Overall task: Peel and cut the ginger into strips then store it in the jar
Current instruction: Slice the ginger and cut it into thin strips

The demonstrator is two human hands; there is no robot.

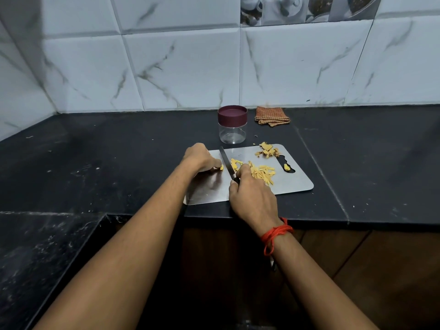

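The last stub of ginger (221,167) lies toward 9 o'clock on the cutting board (294,184). The left grip (201,158) pins it under curled fingertips. Just beside it at 3 o'clock is the knife (226,163), its tip pointing to 11 o'clock. The right grip (252,196) is closed round the handle. Past the blade, from the board's middle toward 3 o'clock, sits the heap of cut strips (262,172). The peels (267,150) are piled at 1 o'clock, and one small chunk (287,167) rests in the board's handle slot.

The stub is so small that the fingertips sit almost against the blade. A slip of the piece on the smooth metal board, or a cut taken too close, could nick a finger. The board's near edge lies close to the front lip of the bench (119,151), so hard pressure might slide it. The peels lie near the strips, and a careless sweep could carry them along into the jar.

The jar (232,133) stands just off the board at 12 o'clock. It looks empty and its maroon lid (232,114) is on, so it must be opened before storing. A folded checked cloth (272,116) lies at 1 o'clock against the wall.

The bench is black stone, flecked with pale scraps, and turns a corner at 9 o'clock. White marbled tiles (190,67) back it, and brown cabinet fronts show beneath.
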